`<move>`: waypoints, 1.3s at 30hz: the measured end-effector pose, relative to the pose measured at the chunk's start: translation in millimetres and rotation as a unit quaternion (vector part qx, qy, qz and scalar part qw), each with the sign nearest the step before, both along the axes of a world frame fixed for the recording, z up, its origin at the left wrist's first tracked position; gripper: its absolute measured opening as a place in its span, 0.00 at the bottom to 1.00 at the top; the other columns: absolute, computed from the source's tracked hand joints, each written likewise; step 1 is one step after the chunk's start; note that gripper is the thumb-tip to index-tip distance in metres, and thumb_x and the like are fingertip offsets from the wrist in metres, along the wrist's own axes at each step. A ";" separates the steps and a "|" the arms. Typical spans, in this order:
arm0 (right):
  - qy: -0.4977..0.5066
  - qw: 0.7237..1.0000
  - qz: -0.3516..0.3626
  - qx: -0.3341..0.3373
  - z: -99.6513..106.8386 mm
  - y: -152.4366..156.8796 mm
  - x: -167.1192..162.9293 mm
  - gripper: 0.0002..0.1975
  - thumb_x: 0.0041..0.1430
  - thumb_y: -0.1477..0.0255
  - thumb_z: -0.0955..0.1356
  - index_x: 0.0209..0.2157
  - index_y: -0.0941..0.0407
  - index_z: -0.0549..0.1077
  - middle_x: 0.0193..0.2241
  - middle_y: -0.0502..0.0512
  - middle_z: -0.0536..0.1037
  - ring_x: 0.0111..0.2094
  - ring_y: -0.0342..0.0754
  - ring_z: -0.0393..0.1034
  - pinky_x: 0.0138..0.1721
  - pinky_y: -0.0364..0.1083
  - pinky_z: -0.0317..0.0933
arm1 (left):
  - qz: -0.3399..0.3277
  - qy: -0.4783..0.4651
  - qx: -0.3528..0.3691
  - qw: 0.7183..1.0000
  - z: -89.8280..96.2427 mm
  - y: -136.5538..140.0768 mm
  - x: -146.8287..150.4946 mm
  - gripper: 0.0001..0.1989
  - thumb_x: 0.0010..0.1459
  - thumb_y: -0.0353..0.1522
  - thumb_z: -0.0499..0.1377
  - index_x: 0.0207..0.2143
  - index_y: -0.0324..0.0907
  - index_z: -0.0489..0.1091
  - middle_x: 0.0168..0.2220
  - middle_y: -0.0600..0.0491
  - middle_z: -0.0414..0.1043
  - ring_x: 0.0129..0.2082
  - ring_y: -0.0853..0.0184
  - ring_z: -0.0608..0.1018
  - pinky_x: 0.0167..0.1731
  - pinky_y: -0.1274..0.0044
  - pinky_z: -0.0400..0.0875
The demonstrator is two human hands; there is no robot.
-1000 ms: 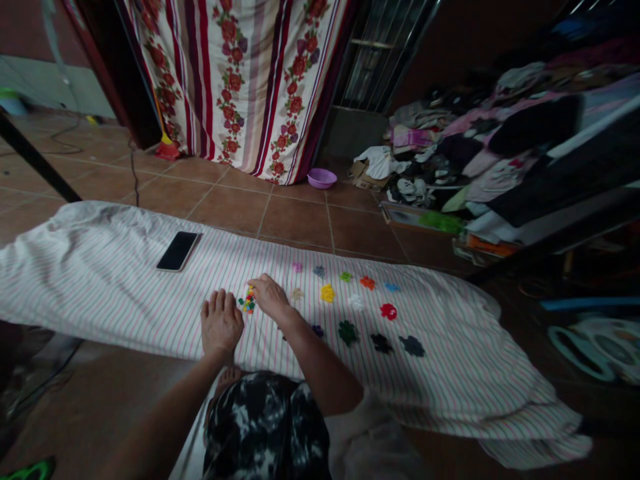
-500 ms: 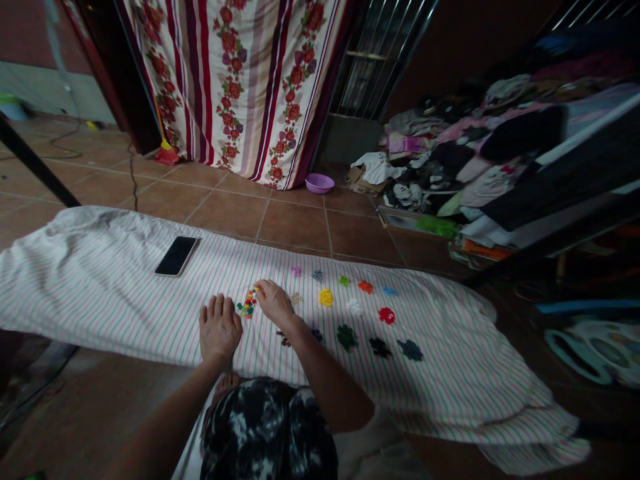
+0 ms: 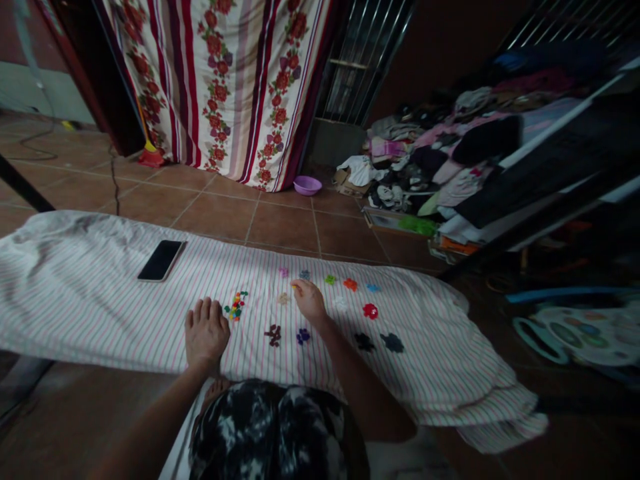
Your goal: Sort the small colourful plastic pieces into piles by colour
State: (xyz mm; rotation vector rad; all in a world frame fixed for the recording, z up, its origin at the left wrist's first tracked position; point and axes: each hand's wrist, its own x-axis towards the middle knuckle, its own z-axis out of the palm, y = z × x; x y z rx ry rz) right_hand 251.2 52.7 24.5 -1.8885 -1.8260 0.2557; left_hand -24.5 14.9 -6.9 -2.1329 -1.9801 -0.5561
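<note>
My right hand (image 3: 309, 301) pinches a small yellow piece (image 3: 295, 287) between thumb and fingertips, above the striped cloth. Its palm and forearm cover the spots where the yellow and dark green clusters lay. Close by are clusters in beige (image 3: 283, 299), grey-blue (image 3: 305, 274) and light green (image 3: 330, 279). My left hand (image 3: 206, 331) rests flat on the cloth, fingers stretched out and holding nothing. Just right of it lies a mixed heap of small pieces (image 3: 236, 305) in red, yellow, green and orange. Brown (image 3: 273, 335) and purple (image 3: 303, 336) clusters lie nearer my lap.
Pink, orange, blue, red (image 3: 371, 311), white and dark clusters also lie on the striped cloth (image 3: 115, 313). A phone (image 3: 161, 261) rests at the left. Beyond are a purple basin (image 3: 307, 186), a floral curtain (image 3: 215, 87) and piled clothes (image 3: 430, 147).
My right hand has moved right, away from the mixed heap, carrying a yellow piece. The brown and purple clusters are now uncovered. My left hand stays flat; the view has shifted slightly.
</note>
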 end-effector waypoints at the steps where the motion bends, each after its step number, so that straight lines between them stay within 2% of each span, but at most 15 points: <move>1: -0.014 1.000 -0.011 -0.003 0.5 -0.6 9.2 0.16 0.61 0.81 0.62 0.42 0.54 0.78 0.42 0.55 0.80 0.46 0.48 0.72 0.49 0.44 0.61 | -0.001 0.002 0.002 1.000 -0.4 0.1 -0.2 0.21 0.63 0.32 0.46 0.53 0.33 0.69 0.58 0.38 0.69 0.61 0.50 0.67 0.59 0.59 0.58; 5: -0.055 0.997 -0.055 -0.015 2.6 -0.7 36.6 0.16 0.61 0.80 0.62 0.42 0.54 0.79 0.42 0.55 0.80 0.45 0.48 0.72 0.49 0.44 0.61 | 0.001 0.003 0.004 1.000 -0.8 -0.5 -0.9 0.21 0.63 0.32 0.47 0.53 0.33 0.69 0.57 0.38 0.69 0.60 0.50 0.67 0.59 0.59 0.58; 10: -0.076 0.994 -0.065 -0.033 1.0 4.7 48.9 0.15 0.62 0.79 0.62 0.43 0.54 0.79 0.43 0.55 0.80 0.47 0.48 0.71 0.51 0.45 0.59 | 0.002 0.004 0.002 1.000 0.4 -1.1 -0.9 0.21 0.63 0.32 0.47 0.53 0.33 0.69 0.58 0.38 0.69 0.60 0.50 0.68 0.59 0.59 0.58; 20: -0.121 0.988 -0.044 -0.080 -5.3 4.7 44.2 0.14 0.62 0.78 0.62 0.41 0.57 0.79 0.43 0.57 0.80 0.47 0.48 0.70 0.52 0.45 0.54 | 0.002 -0.002 -0.004 1.000 -0.9 -0.8 -0.4 0.21 0.63 0.32 0.47 0.53 0.33 0.69 0.58 0.38 0.69 0.61 0.50 0.67 0.60 0.59 0.57; 30: -0.134 0.986 -0.028 -0.090 -3.9 4.2 42.1 0.14 0.64 0.75 0.62 0.44 0.58 0.78 0.43 0.58 0.79 0.48 0.49 0.69 0.52 0.45 0.53 | 0.003 -0.007 0.001 1.000 1.0 -1.6 0.1 0.21 0.63 0.32 0.47 0.53 0.34 0.70 0.58 0.38 0.69 0.61 0.51 0.67 0.59 0.59 0.58; 39: -0.133 0.987 -0.042 -0.076 -5.9 6.0 38.3 0.14 0.67 0.74 0.61 0.40 0.57 0.79 0.42 0.60 0.79 0.47 0.51 0.68 0.52 0.48 0.54 | -0.002 -0.036 -0.004 0.999 -2.4 0.0 -0.6 0.21 0.61 0.32 0.49 0.54 0.36 0.69 0.58 0.38 0.68 0.62 0.51 0.66 0.60 0.58 0.56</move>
